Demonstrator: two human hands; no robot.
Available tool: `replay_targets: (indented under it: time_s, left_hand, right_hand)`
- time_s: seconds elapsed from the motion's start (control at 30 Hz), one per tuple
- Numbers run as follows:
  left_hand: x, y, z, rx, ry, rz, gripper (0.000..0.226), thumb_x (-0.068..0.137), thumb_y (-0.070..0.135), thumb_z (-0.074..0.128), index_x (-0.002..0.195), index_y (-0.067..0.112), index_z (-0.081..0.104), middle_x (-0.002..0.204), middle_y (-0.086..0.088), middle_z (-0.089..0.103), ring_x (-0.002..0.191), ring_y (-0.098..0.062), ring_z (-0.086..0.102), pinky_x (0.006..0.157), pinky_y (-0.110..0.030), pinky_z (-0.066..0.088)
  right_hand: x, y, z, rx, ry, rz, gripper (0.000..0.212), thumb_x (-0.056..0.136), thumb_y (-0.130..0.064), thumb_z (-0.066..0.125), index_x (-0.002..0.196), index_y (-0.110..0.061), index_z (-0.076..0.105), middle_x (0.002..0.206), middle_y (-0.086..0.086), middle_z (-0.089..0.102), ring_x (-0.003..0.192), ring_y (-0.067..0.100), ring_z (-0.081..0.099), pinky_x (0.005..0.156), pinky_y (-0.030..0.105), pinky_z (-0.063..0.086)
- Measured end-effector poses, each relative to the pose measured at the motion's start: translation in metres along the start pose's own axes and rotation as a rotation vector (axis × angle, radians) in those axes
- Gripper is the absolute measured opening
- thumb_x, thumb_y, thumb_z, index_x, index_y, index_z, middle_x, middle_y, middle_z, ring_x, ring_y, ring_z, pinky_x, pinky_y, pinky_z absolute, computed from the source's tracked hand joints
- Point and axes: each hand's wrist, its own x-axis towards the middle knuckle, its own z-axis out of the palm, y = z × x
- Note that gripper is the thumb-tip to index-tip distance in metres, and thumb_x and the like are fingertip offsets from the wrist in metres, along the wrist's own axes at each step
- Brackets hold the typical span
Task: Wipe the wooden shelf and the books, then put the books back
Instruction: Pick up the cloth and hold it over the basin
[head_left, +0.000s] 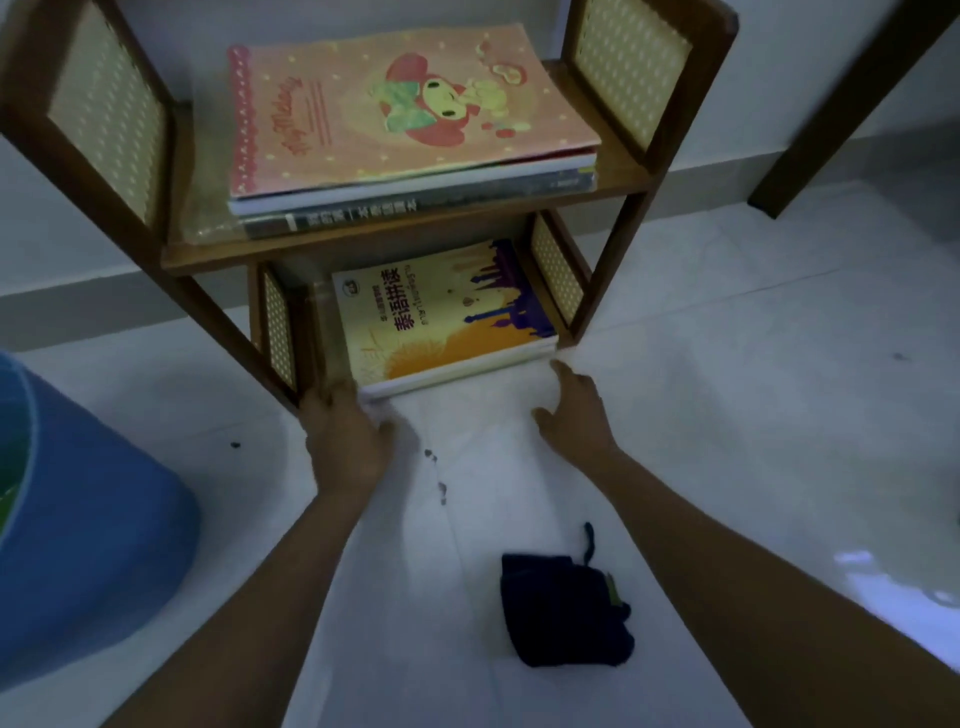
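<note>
While the yellow book lies flat on the wooden shelf's lower tier, I see my left hand at its front-left corner, right hand near its front-right corner, fingers loosely apart; dark cloth on the floor.

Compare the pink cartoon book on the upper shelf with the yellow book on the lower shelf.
The pink cartoon book tops a stack on the upper shelf board; the yellow book tops a thinner stack at the bottom level. The pink book shows a cartoon character; the yellow book shows a purple skyline and red Chinese lettering. Both hands, left hand and right hand, are at the yellow book's stack; nothing touches the pink book. Both lie flat, cover up.
</note>
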Motion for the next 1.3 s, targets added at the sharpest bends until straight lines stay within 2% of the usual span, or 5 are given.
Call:
replay_targets:
  time_s: [0.3,0.5,0.63,0.93,1.3]
  left_hand:
    - [-0.174,0.045,0.024,-0.371,-0.933,-0.283,0.058,0.072,0.060,0.067,0.110,0.021,0.048,0.104,0.003,0.061,0.085,-0.005,0.059,0.066,-0.021,0.052]
    - [-0.176,0.044,-0.012,-0.543,-0.931,-0.342,0.021,0.083,0.033,0.070,0.094,0.016,0.064,0.091,0.001,0.069,0.082,-0.010,0.066,0.071,-0.021,0.056]
    - [-0.160,0.044,-0.073,-0.804,-0.729,-0.392,0.022,0.087,0.029,0.067,0.106,0.018,0.062,0.106,-0.005,0.070,0.096,-0.020,0.068,0.087,-0.041,0.057]
    - [-0.121,0.034,-0.248,-1.132,-0.332,-0.206,0.031,0.088,0.021,0.067,0.116,0.012,0.055,0.113,-0.013,0.066,0.099,-0.030,0.066,0.073,-0.037,0.056]
    - [-0.132,-0.050,-0.369,-0.818,-0.123,-0.158,0.038,0.076,0.028,0.080,0.104,0.011,0.062,0.101,-0.010,0.069,0.092,-0.024,0.068,0.078,-0.035,0.058]
  right_hand:
    - [-0.158,0.082,0.017,-0.178,-0.386,0.193,0.051,0.084,-0.056,0.057,0.117,-0.019,0.049,0.115,0.009,0.049,0.092,0.021,0.055,0.077,0.029,0.048]
    - [-0.193,0.059,0.015,0.458,-0.444,0.439,0.066,0.071,-0.045,0.077,0.121,-0.010,0.052,0.115,0.007,0.060,0.099,0.021,0.062,0.079,0.032,0.053]
    - [-0.191,-0.014,-0.004,0.620,-0.432,0.218,0.053,0.069,-0.045,0.078,0.109,-0.014,0.063,0.104,0.010,0.069,0.092,0.026,0.068,0.084,0.045,0.056]
    - [-0.191,-0.209,-0.060,0.515,-0.528,-0.196,0.038,0.080,-0.024,0.075,0.107,-0.007,0.053,0.106,0.011,0.065,0.095,0.026,0.066,0.080,0.040,0.057]
    - [-0.225,-0.337,-0.016,0.331,-0.878,-0.399,0.043,0.082,-0.009,0.071,0.120,-0.020,0.056,0.117,0.007,0.066,0.107,0.024,0.064,0.093,0.047,0.053]
